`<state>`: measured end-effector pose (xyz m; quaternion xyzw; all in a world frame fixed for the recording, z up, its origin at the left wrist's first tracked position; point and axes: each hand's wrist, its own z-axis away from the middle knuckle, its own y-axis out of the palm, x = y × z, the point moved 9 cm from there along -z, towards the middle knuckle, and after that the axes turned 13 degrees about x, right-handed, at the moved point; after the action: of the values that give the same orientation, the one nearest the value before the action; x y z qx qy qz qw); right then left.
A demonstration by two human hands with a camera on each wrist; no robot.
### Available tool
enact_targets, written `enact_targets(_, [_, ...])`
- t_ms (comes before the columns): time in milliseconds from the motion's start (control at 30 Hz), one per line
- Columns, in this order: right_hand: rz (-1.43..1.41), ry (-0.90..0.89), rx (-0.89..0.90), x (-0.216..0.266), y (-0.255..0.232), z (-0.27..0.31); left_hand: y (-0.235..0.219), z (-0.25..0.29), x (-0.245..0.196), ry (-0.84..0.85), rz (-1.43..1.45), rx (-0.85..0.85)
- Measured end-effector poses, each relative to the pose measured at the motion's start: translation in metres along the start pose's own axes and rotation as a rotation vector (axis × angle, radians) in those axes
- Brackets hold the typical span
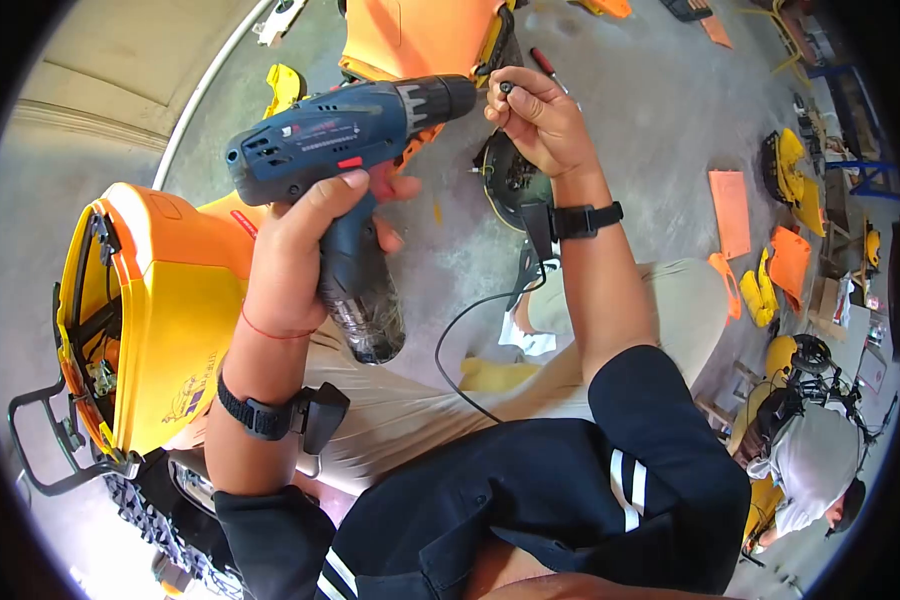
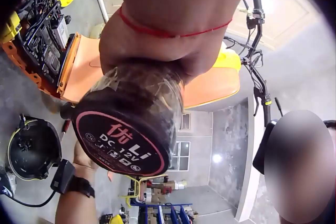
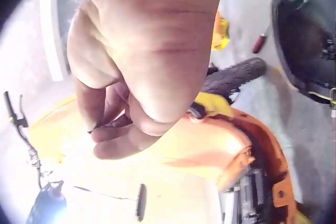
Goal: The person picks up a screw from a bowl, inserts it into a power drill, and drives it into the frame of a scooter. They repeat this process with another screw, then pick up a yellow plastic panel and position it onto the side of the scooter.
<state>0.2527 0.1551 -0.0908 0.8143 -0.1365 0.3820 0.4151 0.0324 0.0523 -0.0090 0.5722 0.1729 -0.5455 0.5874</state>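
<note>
A dark blue cordless drill (image 1: 320, 130) lies across the upper middle of the head view, its black chuck toward the right hand. My left hand (image 1: 310, 215) grips its handle. In the left wrist view the drill's round battery base (image 2: 123, 142) hangs below the left hand (image 2: 157, 45), marked DC 12V. My right hand (image 1: 545, 120) pinches a small black piece (image 1: 507, 88) between thumb and fingers, just right of the chuck. Seen from the right wrist, the fingers of the right hand (image 3: 147, 61) are curled together and mostly hide what they hold.
An orange-yellow vehicle body (image 1: 175, 310) stands at the left, with another orange body section (image 1: 420, 35) at the top. A black shell with wiring (image 1: 515, 180) and a red-handled tool (image 1: 542, 62) lie on the floor. Orange panels (image 1: 730, 215) are at the right; a person (image 1: 815, 465) bends at lower right.
</note>
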Motion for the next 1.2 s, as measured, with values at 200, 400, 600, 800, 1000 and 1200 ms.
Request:
enact_targets(200, [0.192,-0.120,-0.007,0.047,0.048,-0.002,0.026,0.012,-0.017,0.155,-0.102,0.101])
enact_targets(400, [0.288,-0.103,-0.054,0.055,0.059,0.003,0.029,0.018,-0.014,0.174,-0.093,0.167])
enact_targets(600, [0.299,-0.059,-0.066,0.051,0.060,0.002,0.026,0.020,-0.016,0.185,-0.040,0.188])
enact_targets(800, [0.379,0.015,-0.135,0.047,0.057,0.000,0.025,0.022,-0.025,0.228,-0.126,0.143])
enact_targets(1000, [0.120,0.010,-0.106,0.035,0.059,0.000,0.029,0.023,-0.023,0.229,-0.326,0.203])
enact_targets(1200, [0.158,-0.024,-0.148,0.044,0.068,-0.002,0.031,0.027,-0.027,0.288,-0.452,0.182])
